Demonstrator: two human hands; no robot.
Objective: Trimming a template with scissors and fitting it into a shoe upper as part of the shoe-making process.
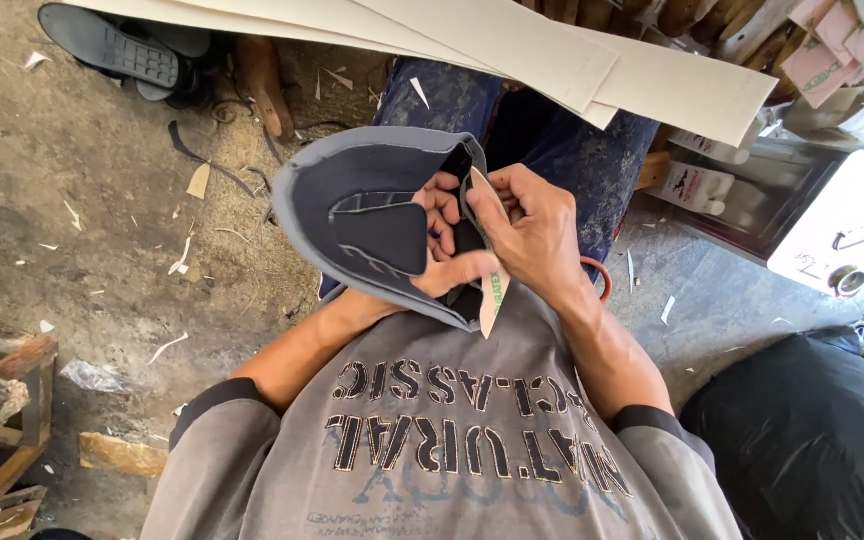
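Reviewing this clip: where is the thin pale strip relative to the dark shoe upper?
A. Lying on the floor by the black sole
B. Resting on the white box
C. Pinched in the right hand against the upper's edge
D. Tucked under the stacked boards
C: the right hand pinches the pale strip against the open edge of the dark shoe upper, while the left hand supports the upper from underneath.

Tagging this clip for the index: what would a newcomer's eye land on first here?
First, the curved dark grey fabric shoe upper at centre frame, gripped by both hands over the lap: the left hand is tucked inside it, and the right hand presses a thin pale strip against its edge. Next, the large pale cardboard sheets fanned along the top, and the black rubber shoe sole on the dusty floor at top left.
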